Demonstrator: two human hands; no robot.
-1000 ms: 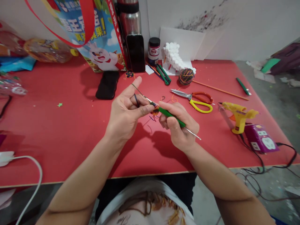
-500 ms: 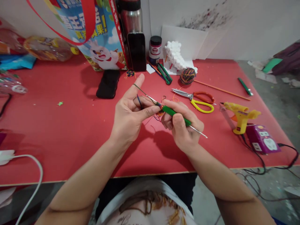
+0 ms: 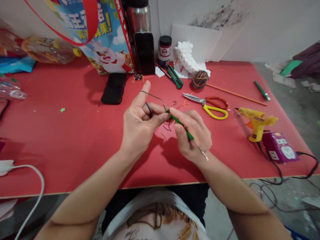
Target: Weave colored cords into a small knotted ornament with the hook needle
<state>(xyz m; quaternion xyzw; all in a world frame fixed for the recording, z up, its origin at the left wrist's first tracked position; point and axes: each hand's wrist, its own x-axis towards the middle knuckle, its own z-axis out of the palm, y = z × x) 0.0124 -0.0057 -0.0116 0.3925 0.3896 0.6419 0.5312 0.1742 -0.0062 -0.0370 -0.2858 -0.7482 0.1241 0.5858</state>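
My left hand [image 3: 140,123] pinches a small piece of multicoloured crochet work [image 3: 170,120] between thumb and fingers. A dark green strand of yarn [image 3: 153,95] runs from its raised index finger down to the work. My right hand [image 3: 195,131] is closed around the green handle of a crochet hook [image 3: 183,127]. The hook's upper end meets the yarn at my left fingertips, and its bare metal end sticks out below my right palm. Loose yarn ends hang beneath the work, which my fingers largely hide. Beyond the hands lies a ball of multicoloured yarn [image 3: 200,79].
Scissors [image 3: 206,102] lie just past my right hand. A yellow glue gun [image 3: 257,121] and a purple power box [image 3: 280,148] stand at the right. At the back are a phone [image 3: 113,88], a green cutter [image 3: 175,77], a jar [image 3: 164,51] and a printed bag [image 3: 100,40].
My right hand has turned and shifted slightly left, tilting the hook more steeply. Its upper tip has drawn back towards the work, and the green yarn now bends down to it.
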